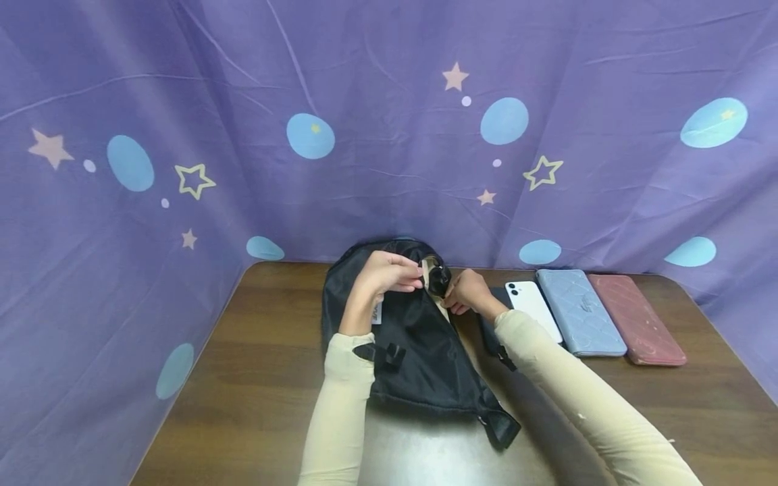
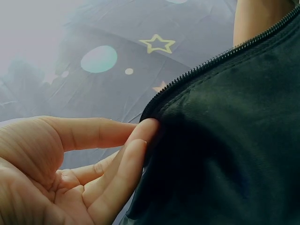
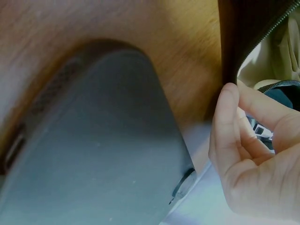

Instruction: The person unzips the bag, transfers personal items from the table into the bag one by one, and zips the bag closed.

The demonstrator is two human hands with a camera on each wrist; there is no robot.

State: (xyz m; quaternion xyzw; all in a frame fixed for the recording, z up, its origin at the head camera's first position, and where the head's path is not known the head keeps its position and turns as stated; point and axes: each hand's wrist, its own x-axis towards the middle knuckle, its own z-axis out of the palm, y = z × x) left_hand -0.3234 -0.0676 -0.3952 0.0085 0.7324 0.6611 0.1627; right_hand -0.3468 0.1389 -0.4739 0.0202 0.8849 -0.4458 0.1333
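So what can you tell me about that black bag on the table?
The black bag is soft, woven-looking fabric, lying flat on the wooden table with a strap end toward the person. Its zipper is partly open, showing a pale lining. The left hand and right hand each pinch an edge of the opening.

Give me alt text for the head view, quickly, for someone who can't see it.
Two hands work at the open zipper of a black bag on a wooden table: the left hand pinches its edge, the right hand grips the other side. Right of the bag lie a white phone, a blue wallet and a red wallet.
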